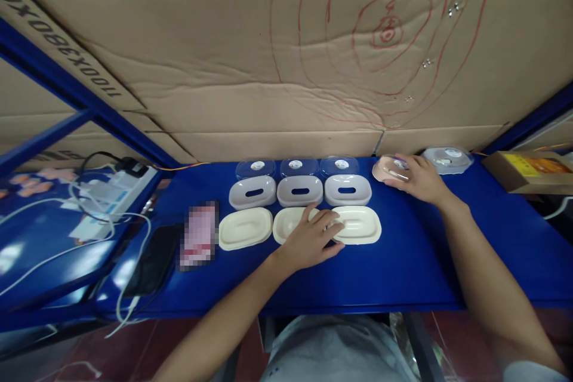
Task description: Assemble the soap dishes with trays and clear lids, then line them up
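Observation:
My left hand is open, its fingers spread over the middle cream oval tray and reaching the edge of the right cream tray. A third cream tray lies to the left. Behind them stand three pale grey oval shells with slots, among them a middle grey shell. At the back is a row of three clear oval lids, including the left clear lid. Farther right, my right hand is closed round a pinkish oval box with a clear lid. Its underside is hidden.
Beyond my right hand sits another clear-topped oval box, with a cardboard box at the right edge. A black phone, a blurred-out pink item and a power strip with white cables lie left. Cardboard walls the back.

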`<state>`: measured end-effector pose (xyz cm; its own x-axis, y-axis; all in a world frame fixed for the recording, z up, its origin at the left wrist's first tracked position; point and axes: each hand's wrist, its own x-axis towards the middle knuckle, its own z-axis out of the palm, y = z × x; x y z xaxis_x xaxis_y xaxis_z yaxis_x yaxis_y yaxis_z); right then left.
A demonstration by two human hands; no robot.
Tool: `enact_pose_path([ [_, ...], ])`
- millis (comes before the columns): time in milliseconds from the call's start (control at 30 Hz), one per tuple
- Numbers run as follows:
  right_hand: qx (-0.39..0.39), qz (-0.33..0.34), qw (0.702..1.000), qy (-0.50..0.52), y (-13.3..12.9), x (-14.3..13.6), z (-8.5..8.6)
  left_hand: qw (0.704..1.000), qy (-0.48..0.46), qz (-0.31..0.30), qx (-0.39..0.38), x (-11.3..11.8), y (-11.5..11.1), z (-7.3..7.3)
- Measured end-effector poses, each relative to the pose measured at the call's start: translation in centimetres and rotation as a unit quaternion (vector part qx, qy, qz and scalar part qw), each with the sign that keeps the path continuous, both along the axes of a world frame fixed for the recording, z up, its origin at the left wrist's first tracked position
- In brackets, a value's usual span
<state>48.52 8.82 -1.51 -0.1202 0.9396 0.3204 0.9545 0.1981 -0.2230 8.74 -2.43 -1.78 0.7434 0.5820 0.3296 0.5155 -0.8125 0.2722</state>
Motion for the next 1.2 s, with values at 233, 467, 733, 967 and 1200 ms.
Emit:
enact_pose_path([
  [233, 0.034, 0.106, 0.981, 0.161, -3.2, -6.4, 3.7, 0.929, -0.29, 0.027, -0.228, 0.3, -0.6, 0.8],
  [467, -0.004, 0.346, 0.922, 0.175, -8.3, -15.0, 4.5, 0.792, -0.459, 0.031, -0.401, 0.1, -0.4, 1.1],
  [733, -0.031, 0.341, 0.877, 0.336, -7.7, -15.0, 2.8, 0.778, -0.47, 0.054, -0.414, -0.1, -0.5, 1.2],
  [967, 0.084, 0.049, 0.979, 0.18, -2.5, -8.0, 1.3, 0.771, -0.449, 0.006, -0.452, 0.0, -1.1, 1.1],
  [1200, -0.01, -0.024, 0.997, 0.068, 0.4, -3.3, -3.1, 0.77, -0.441, 0.014, -0.461, 0.1, -1.1, 1.4],
])
